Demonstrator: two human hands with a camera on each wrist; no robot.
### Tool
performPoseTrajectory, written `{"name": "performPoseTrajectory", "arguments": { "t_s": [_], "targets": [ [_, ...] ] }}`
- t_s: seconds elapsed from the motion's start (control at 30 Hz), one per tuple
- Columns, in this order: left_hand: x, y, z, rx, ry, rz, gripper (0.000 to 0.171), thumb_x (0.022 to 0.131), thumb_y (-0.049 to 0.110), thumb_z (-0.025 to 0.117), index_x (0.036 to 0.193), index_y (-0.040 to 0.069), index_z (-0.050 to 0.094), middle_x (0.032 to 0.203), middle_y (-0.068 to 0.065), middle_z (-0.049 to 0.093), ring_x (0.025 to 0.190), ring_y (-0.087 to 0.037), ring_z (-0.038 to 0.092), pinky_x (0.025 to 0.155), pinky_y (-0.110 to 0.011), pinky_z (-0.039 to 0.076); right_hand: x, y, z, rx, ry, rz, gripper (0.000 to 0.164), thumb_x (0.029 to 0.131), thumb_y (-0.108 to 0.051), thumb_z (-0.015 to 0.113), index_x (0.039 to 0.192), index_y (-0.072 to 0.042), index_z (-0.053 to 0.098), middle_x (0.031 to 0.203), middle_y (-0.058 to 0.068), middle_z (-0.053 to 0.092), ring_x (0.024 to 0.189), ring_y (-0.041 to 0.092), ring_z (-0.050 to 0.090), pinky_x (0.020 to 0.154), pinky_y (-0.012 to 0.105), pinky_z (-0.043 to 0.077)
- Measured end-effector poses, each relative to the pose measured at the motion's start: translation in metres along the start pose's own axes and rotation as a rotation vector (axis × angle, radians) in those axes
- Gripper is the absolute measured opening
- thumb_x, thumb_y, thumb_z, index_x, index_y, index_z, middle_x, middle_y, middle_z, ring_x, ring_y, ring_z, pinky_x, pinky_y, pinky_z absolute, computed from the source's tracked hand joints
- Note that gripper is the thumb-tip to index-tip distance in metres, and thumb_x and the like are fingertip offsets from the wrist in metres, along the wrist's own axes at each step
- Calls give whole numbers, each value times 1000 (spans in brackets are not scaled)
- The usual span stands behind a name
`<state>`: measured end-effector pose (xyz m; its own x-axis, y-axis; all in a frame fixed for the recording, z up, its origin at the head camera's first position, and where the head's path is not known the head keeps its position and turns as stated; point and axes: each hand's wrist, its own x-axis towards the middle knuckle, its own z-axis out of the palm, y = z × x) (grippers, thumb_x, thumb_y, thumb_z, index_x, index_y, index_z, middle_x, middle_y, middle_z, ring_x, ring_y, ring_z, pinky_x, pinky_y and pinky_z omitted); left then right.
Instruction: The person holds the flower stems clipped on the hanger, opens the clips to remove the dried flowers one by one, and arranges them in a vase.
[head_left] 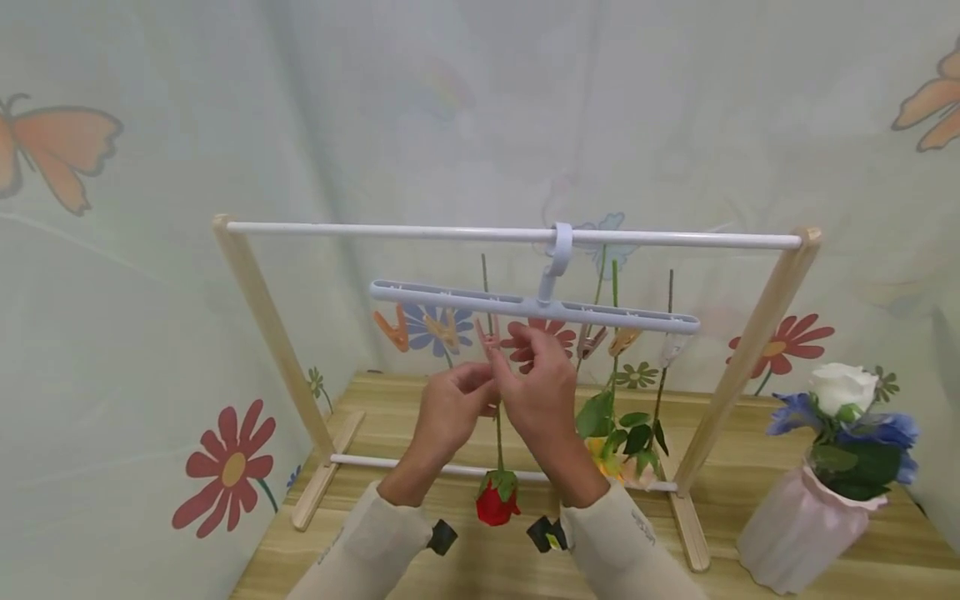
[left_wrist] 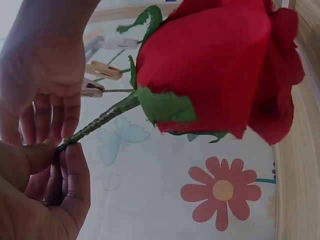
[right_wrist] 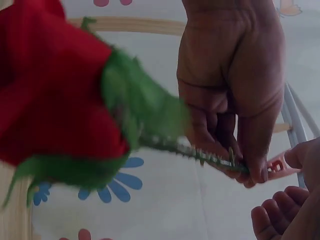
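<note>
A red artificial rose [head_left: 498,502] hangs head down, its stem running up past the pink clothespin [head_left: 491,335] under the light-blue hanger [head_left: 465,293]. My left hand [head_left: 452,408] pinches the green stem [left_wrist: 102,120] between thumb and fingertips, just below that clothespin. Beside the clothespin is my right hand [head_left: 542,387], its thumb and index finger apart, with the other fingers loosely bent in the right wrist view. An orange clothespin [head_left: 393,328] and a cream clothespin [head_left: 442,330] hang on the left with no flower.
The hanger hooks over the white rail [head_left: 390,231] of a wooden rack [head_left: 772,350]. Several flowers hang head down from clips on its right half, including a yellow bloom [head_left: 602,458]. A pink vase [head_left: 806,529] with white and blue flowers stands at right on the wooden table [head_left: 390,567].
</note>
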<state>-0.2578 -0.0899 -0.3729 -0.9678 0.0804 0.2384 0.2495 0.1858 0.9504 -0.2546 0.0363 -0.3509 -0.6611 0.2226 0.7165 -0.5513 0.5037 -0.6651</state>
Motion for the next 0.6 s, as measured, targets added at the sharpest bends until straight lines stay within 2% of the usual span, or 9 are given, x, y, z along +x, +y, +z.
{"name": "performPoseTrajectory", "arguments": {
  "t_s": [0.27,0.47,0.6],
  "targets": [
    [1,-2,0,2,-7,-17,19,96,18,70,109,5,75,96,-14,78,77,-20,76,71,-36,64,2,-7,14,25,36,99,30,87,-23,80,106,-3,69,92,9,73,79,25,69,72,38,59],
    [1,-1,0,57,9,-23,17,96,20,70,106,7,76,93,-11,78,77,-19,76,70,-36,63,5,-9,19,56,67,99,25,86,-18,81,102,-3,68,89,8,73,76,21,72,69,39,61],
    [1,1,1,88,28,-38,16,94,17,70,105,7,76,92,-11,78,75,-18,76,70,-37,63,7,-10,20,43,81,78,27,86,-22,81,102,-4,68,89,8,73,76,19,73,67,38,61]
  ]
}}
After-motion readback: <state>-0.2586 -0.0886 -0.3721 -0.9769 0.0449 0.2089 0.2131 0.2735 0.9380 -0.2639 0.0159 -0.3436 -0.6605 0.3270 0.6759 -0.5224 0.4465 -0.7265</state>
